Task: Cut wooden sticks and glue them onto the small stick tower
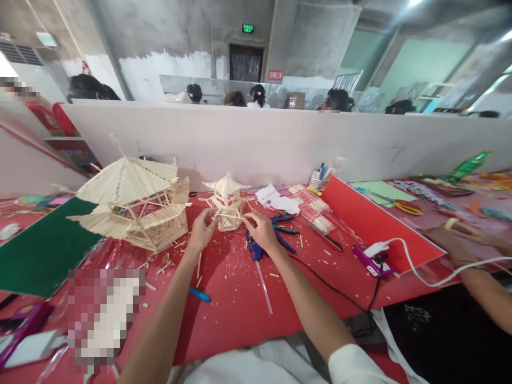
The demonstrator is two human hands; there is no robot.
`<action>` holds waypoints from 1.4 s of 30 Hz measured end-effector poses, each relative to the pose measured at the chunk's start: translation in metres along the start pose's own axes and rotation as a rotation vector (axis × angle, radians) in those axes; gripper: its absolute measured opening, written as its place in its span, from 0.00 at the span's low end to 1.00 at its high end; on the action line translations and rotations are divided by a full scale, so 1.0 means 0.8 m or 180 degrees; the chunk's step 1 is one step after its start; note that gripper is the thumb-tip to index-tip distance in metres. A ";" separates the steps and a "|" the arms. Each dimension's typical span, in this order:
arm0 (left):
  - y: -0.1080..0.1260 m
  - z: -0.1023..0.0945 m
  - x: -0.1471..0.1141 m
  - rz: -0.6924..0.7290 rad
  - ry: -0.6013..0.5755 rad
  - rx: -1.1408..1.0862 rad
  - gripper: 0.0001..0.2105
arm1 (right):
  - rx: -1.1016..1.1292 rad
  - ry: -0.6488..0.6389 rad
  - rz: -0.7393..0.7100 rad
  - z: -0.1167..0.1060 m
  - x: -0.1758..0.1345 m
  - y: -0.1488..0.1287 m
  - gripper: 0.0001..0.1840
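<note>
In front of me on the red table stands a small pavilion model (228, 200) built of thin wooden sticks. My left hand (204, 230) is at its left side, fingers pinched on one end of a thin wooden stick (230, 216). At the other end, my right hand (261, 229) pinches the same stick, which lies level across the front of the model. Whether the stick touches the model I cannot tell. A blue glue gun (255, 248) lies under my right hand, with a clear glue stick (264, 288) near it.
A larger stick pavilion (134, 205) stands to the left by a green board (48, 245). Pliers (286, 230), bundled sticks (314, 208), a craft knife (330, 241) and a purple power strip (372, 261) lie rightward. Beyond a red board (376, 229), another person's hands (456, 234) work.
</note>
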State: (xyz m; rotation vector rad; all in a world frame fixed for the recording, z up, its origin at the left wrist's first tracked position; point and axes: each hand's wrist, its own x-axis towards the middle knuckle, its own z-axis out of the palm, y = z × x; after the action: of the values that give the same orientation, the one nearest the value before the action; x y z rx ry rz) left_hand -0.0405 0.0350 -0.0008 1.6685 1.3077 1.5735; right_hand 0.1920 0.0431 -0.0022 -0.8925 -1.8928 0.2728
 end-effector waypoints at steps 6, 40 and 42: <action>0.008 0.001 0.001 -0.0165 0.0013 0.0012 0.16 | -0.0026 0.0006 -0.0049 -0.001 -0.001 0.000 0.12; 0.041 0.054 -0.038 -0.0951 0.0372 -0.1047 0.18 | 0.0096 0.0241 0.0178 -0.015 0.007 -0.005 0.09; 0.046 0.056 -0.037 -0.1014 0.0457 -0.1027 0.19 | 0.0117 0.0243 0.0214 -0.016 0.007 -0.006 0.09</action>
State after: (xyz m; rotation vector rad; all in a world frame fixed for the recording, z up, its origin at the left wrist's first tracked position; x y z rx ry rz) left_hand 0.0167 0.0051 0.0071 1.1114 1.2377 1.6275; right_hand 0.1994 0.0416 0.0105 -0.9303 -1.7844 0.3089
